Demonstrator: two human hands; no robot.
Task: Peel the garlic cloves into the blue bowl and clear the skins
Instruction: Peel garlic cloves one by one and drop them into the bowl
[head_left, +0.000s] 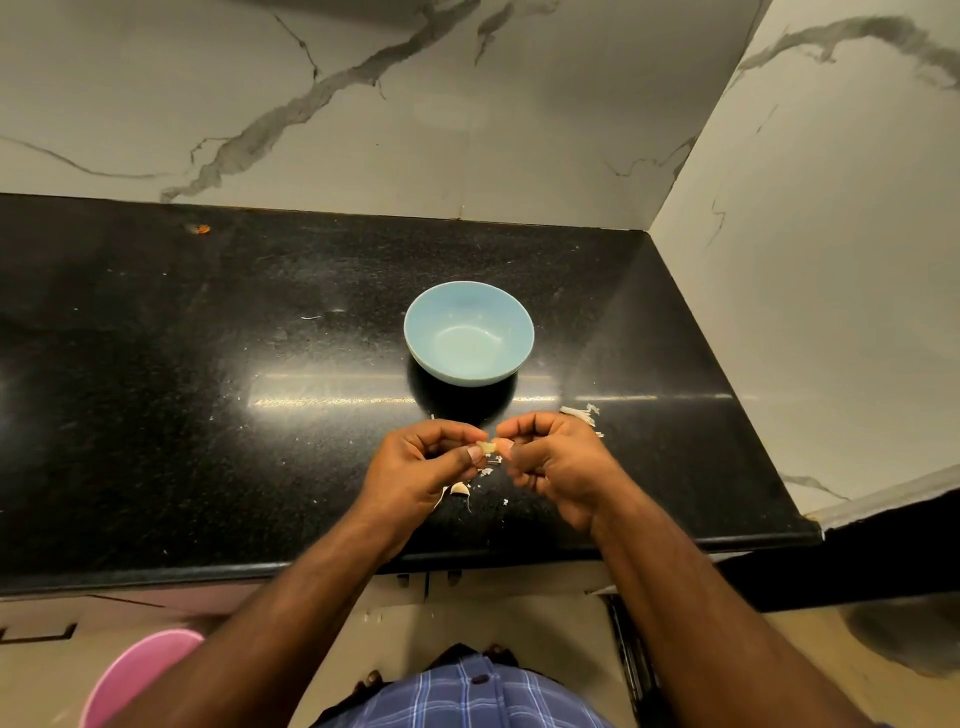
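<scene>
My hands — left hand (431, 457) and right hand (545, 457) — both pinch one garlic clove (488, 447) just above the counter (208, 389), near the blue bowl (469, 332) — I judge so skins (582, 413) fall clear and the drop is short.
</scene>
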